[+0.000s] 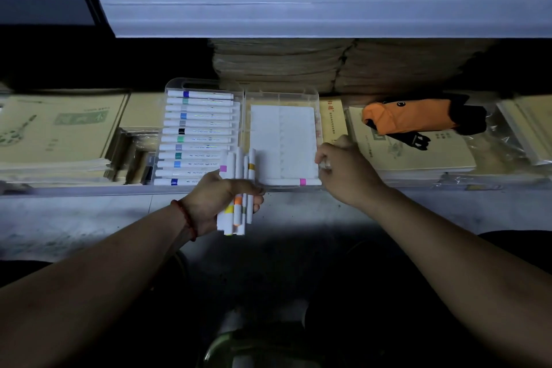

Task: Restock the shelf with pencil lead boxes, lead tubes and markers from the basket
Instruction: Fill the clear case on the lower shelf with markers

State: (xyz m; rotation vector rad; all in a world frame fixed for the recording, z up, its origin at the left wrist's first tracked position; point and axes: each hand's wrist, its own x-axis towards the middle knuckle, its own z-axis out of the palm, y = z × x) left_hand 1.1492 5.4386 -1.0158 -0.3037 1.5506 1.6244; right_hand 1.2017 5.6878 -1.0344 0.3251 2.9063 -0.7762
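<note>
On the lower grey shelf (89, 191), a clear plastic two-compartment tray (280, 95): left half full of white colour-banded markers (197, 139), right half with one pink-banded white marker (298, 182) along its near wall. Fingers of the left hand (209, 200) wrapped round a bundle of white markers (239, 170); fingers of the right hand (346, 173) curled at the lone marker's right end, pinch not discernible. Seat it flat against the wall, then feed singles just beyond it, bands aligned.

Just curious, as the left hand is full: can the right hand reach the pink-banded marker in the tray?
Probably yes: the right hand is beside the pink-banded marker, which lies uncovered in the tray.
</note>
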